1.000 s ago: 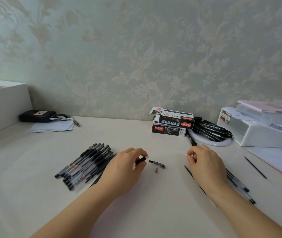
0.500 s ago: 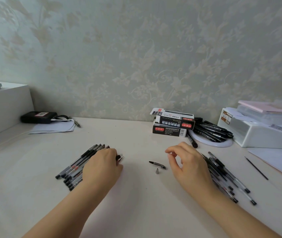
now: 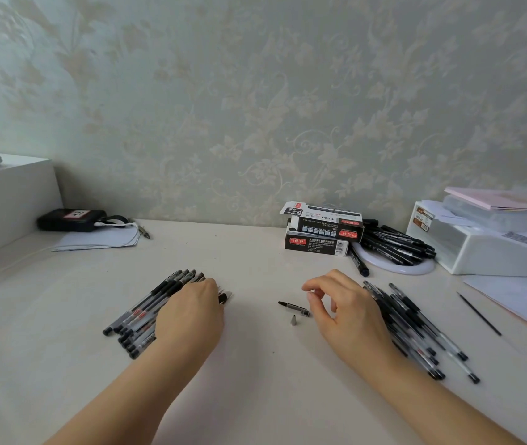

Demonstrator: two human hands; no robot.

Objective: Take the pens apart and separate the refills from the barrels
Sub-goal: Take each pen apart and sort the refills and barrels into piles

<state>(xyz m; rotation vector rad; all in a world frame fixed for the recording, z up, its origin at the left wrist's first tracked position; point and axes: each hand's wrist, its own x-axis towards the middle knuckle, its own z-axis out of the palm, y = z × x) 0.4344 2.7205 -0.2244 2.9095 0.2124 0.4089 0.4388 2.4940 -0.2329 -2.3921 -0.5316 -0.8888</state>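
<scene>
- The left hand (image 3: 191, 311) is lying palm down over the right end of a row of pens (image 3: 146, 311) at centre left of the frame; its fingers are curving over them, and whether it is grasping one I cannot tell.
- A dark pen end with a clear tip (image 3: 225, 297) is sticking out just right of the left hand's fingertips.
- The right hand (image 3: 345, 308) is hovering at centre right, loosely curled and grasping nothing, thumb and forefinger reaching toward the frame's middle.
- A black pen cap (image 3: 294, 308) is lying on the desk (image 3: 255, 380) just left of the right hand, with a small grey cone tip (image 3: 294, 321) just below it.
- A second heap of pens (image 3: 422, 329) is lying right of the right hand, partly under the wrist.
- A thin black refill (image 3: 479, 313) is lying alone further right, near the sheets of paper (image 3: 519, 297).
- Two stacked pen boxes (image 3: 323, 234) are sitting against the wall at upper centre, with more black pens (image 3: 397, 242) piled on a white ring (image 3: 416, 268) beside them.
</scene>
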